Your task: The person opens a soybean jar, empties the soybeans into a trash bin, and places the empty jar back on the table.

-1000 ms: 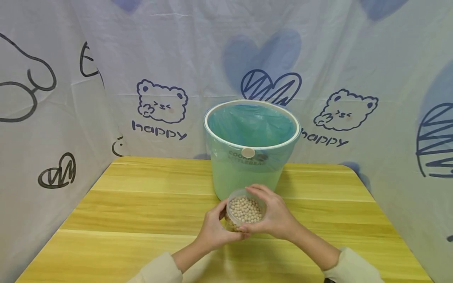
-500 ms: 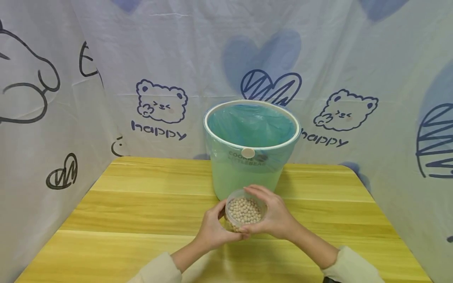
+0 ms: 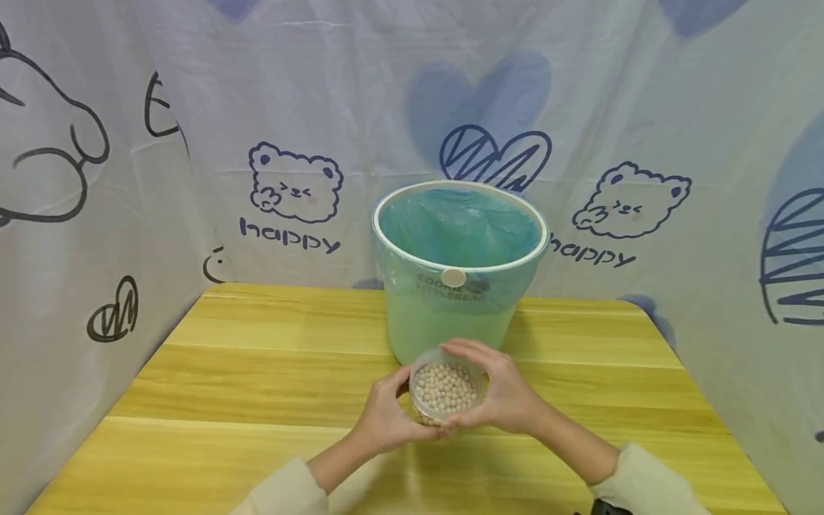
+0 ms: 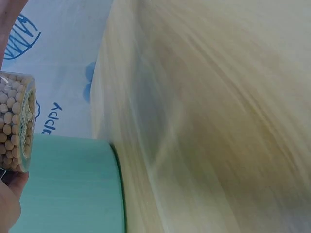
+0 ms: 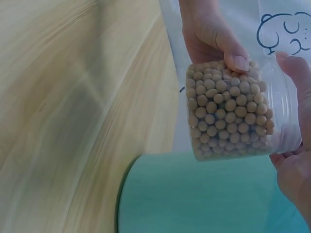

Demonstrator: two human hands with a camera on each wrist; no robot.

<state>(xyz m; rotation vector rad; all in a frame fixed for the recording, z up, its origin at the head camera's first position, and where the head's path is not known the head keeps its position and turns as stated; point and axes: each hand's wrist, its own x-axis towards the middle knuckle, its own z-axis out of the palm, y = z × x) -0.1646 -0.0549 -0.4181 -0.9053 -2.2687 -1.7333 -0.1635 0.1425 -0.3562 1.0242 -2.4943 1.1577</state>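
Note:
A clear plastic jar (image 5: 231, 109) without a lid is held above the table, most of it filled with round beige beans (image 3: 444, 386). My left hand (image 3: 389, 415) grips the jar low on its left side, thumb along the near face. Around the rim from the right, my right hand (image 3: 505, 390) holds the same jar with thumb and fingers spread across it. In the left wrist view, part of the jar (image 4: 14, 121) shows at the left edge. Just behind the jar stands a pale green bin (image 3: 450, 322) with a white rim and a bluish liner bag.
Both hands are over a yellow wood-grain table (image 3: 277, 357), whose back edge meets a white printed cloth (image 3: 360, 107). The cloth also covers both sides. The bin stands upright near the table's back middle, with its open top facing up.
The hands and jar stay almost in place, with only a slight drop in the picture. The head view has shifted a little. Both hands keep their hold.

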